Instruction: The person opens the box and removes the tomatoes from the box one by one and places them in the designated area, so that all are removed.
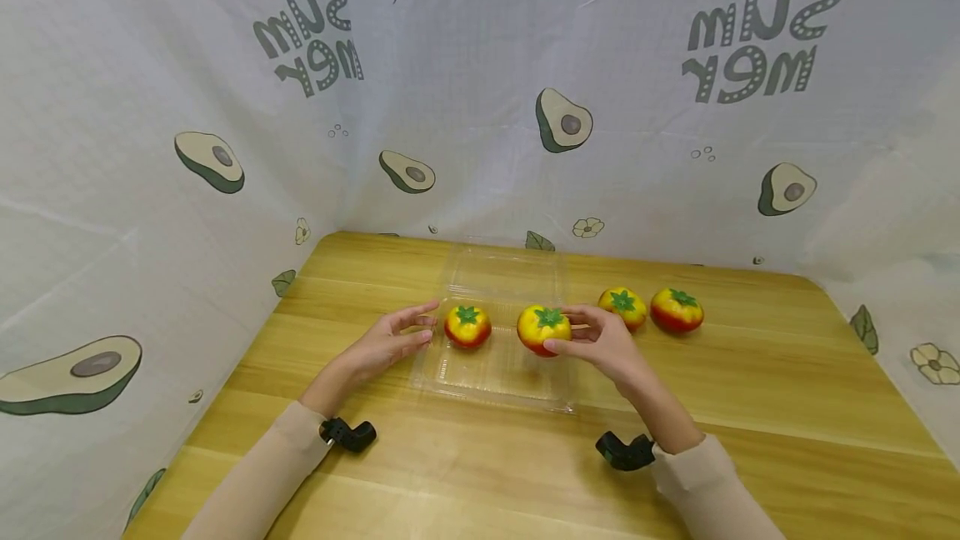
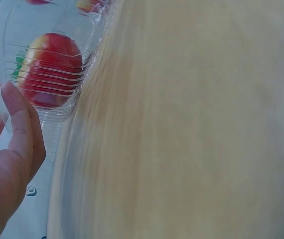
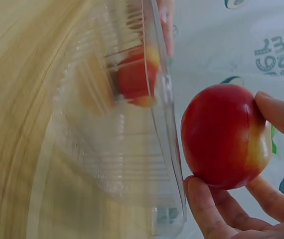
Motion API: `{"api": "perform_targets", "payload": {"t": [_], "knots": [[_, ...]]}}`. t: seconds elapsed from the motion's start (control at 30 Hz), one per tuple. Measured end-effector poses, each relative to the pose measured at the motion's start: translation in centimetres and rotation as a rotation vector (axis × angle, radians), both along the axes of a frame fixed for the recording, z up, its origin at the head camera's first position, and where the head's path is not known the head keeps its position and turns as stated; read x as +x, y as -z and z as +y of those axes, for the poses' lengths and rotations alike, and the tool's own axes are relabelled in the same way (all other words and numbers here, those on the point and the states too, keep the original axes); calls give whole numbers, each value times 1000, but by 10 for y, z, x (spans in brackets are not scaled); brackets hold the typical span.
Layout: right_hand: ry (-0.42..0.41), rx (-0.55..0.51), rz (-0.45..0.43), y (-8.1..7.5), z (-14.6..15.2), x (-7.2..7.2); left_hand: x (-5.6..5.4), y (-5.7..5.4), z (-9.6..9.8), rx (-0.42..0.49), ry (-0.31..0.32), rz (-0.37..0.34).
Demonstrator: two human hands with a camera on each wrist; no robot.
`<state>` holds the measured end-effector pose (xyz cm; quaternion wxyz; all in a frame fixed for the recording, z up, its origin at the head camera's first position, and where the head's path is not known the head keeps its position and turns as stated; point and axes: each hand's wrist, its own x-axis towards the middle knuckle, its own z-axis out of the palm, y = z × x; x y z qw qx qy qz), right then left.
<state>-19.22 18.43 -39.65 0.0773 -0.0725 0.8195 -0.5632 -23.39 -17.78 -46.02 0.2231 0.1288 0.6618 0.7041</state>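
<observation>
While box (image 1: 510, 382) holds one tomato (image 1: 467, 329) | right hand (image 1: 611, 348) pinches second tomato (image 1: 538, 336) above, leaves (image 1: 550, 317) up, long axis level | left hand (image 1: 381, 347) half-spread alongside

Rear and sides: I see a creased white printed cloth (image 1: 480, 48) hanging.
Below: a yellow-brown, wood-grained table (image 1: 450, 465) reaches back to that cloth on my screen.
Upper print: I read grey "SUMMER" lettering (image 1: 742, 73), mirrored, twice.
Larger print: green-skinned, cream-fleshed avocado halves (image 1: 564, 121) with grey-brown stones.
Smaller print: I make out cream flowers (image 1: 588, 227) and green leaves (image 1: 864, 329).
</observation>
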Motion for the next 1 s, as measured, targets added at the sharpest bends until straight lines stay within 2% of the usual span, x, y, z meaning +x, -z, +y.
{"api": "perform_targets", "payload": {"t": [0.6,1.0], "knots": [[31,32,-14,-12,19,2,0,0,-1,-17,10,29],[67,68,-1,-12,32,3,1,-2,-1,-11,14,29]]}}
